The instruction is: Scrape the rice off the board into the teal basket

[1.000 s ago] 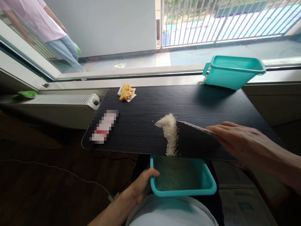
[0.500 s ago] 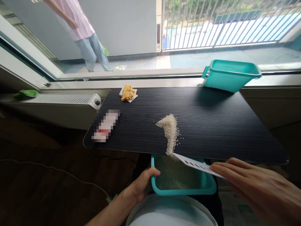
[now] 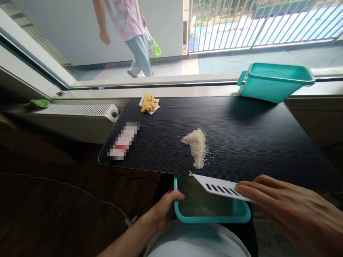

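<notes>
A small heap of white rice (image 3: 197, 146) lies on the black tabletop (image 3: 254, 139) near its front edge. My right hand (image 3: 281, 208) is closed on a white slotted scraper (image 3: 218, 186), held flat over the table's front edge above a teal tub (image 3: 214, 216). The tub has rice in it and sits just below the edge, at my lap. My left hand (image 3: 162, 210) grips the tub's left rim with the thumb on top.
A second teal tub (image 3: 276, 82) stands at the table's back right on the sill. A yellow cloth on white paper (image 3: 149, 103) lies at the back left, a blurred flat packet (image 3: 123, 140) at the left. A radiator (image 3: 72, 110) is beside the table. A person walks outside the window.
My right hand drew the scraper from the right of the heap down to the front edge; the heap's lower tail is gone. The person outside walked rightward.
</notes>
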A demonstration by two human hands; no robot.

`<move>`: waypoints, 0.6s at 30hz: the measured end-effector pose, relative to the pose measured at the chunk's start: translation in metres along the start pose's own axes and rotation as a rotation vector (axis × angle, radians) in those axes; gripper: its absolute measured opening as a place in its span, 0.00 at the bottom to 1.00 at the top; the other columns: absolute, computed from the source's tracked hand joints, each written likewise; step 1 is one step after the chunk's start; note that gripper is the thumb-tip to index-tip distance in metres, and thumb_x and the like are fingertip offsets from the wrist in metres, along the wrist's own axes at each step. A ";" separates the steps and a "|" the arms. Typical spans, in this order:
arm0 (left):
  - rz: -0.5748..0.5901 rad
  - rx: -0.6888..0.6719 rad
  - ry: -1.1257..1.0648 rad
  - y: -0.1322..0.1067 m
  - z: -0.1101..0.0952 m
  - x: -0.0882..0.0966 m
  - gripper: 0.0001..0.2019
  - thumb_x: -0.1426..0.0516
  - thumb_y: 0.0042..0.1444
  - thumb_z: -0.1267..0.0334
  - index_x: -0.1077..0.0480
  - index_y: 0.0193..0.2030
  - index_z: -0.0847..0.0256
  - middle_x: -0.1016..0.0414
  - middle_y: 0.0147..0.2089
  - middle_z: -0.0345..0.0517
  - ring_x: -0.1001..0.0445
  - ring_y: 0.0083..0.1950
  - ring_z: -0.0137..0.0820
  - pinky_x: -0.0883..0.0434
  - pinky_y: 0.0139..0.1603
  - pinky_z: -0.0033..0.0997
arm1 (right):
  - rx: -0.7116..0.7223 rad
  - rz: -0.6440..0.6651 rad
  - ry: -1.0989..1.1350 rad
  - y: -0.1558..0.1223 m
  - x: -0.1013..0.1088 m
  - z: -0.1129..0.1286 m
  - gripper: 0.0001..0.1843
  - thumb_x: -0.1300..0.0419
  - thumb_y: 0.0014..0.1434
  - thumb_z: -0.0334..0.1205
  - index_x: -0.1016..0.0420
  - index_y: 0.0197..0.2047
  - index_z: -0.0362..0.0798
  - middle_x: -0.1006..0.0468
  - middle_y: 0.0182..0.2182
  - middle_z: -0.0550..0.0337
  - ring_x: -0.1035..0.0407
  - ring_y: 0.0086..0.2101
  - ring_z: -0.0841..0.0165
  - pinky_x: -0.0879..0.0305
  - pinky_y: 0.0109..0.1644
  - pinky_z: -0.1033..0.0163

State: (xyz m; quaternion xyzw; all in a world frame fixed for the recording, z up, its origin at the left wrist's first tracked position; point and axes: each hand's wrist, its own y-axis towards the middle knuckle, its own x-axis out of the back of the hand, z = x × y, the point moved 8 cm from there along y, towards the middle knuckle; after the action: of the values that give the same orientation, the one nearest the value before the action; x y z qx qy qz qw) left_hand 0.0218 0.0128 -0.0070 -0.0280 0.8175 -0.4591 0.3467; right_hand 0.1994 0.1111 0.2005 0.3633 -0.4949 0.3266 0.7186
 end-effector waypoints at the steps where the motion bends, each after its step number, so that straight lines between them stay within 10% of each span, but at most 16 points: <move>1: -0.004 0.002 0.006 0.000 0.000 0.000 0.26 0.39 0.44 0.66 0.26 0.53 0.68 0.18 0.50 0.57 0.22 0.55 0.50 0.28 0.59 0.42 | 0.023 -0.003 0.003 0.001 0.000 0.001 0.24 0.50 0.53 0.27 0.23 0.47 0.55 0.15 0.34 0.63 0.22 0.30 0.65 0.26 0.28 0.64; 18: -0.016 -0.008 0.007 0.000 -0.002 0.000 0.25 0.38 0.42 0.66 0.26 0.50 0.67 0.18 0.51 0.58 0.23 0.57 0.51 0.28 0.61 0.44 | -0.014 -0.003 0.027 0.017 0.009 -0.015 0.17 0.54 0.64 0.34 0.24 0.34 0.55 0.16 0.30 0.59 0.24 0.26 0.63 0.28 0.24 0.62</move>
State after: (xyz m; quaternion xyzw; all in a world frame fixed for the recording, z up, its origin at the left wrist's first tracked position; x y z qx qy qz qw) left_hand 0.0206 0.0141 -0.0061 -0.0345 0.8201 -0.4588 0.3401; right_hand 0.1952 0.1336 0.2082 0.3546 -0.4869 0.3270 0.7282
